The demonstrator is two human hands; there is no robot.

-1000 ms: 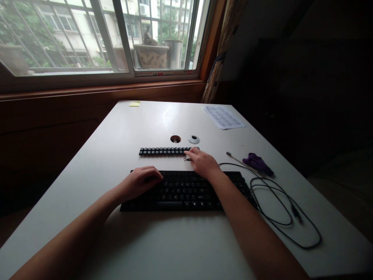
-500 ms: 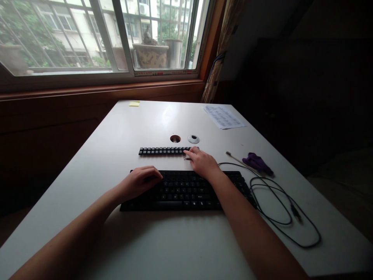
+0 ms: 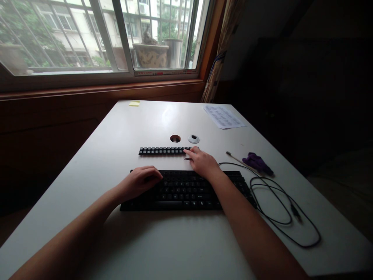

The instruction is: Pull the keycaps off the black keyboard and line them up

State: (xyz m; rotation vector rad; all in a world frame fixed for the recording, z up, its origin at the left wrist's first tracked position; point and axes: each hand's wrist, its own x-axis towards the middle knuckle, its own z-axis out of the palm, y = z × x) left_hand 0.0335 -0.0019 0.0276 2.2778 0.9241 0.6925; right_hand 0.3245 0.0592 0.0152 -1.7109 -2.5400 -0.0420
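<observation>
A black keyboard (image 3: pixel 180 196) lies in front of me on the white desk (image 3: pixel 163 249). Over its upper left part my left hand (image 3: pixel 142 181) is bent, fingers together and tips down at the keys; whatever they hold is hidden. My right hand (image 3: pixel 201 161) reaches across the keyboard's top edge, closed on what look like thin metal tweezers (image 3: pixel 187 158), whose two points stick out to the left. Its index finger touches the right part of two rows of loose black keycaps (image 3: pixel 160 151) beyond the keyboard. The hand covers some of these keycaps.
A black cable (image 3: pixel 274 186) loops on the right. Near it lie a purple cloth (image 3: pixel 256 162) and a thin stick-like tool (image 3: pixel 233 156). Farther back are a desk hole (image 3: pixel 175 139), a round cover (image 3: pixel 194 139), a printed sheet (image 3: pixel 224 117) and a yellow sticky note (image 3: pixel 134 104).
</observation>
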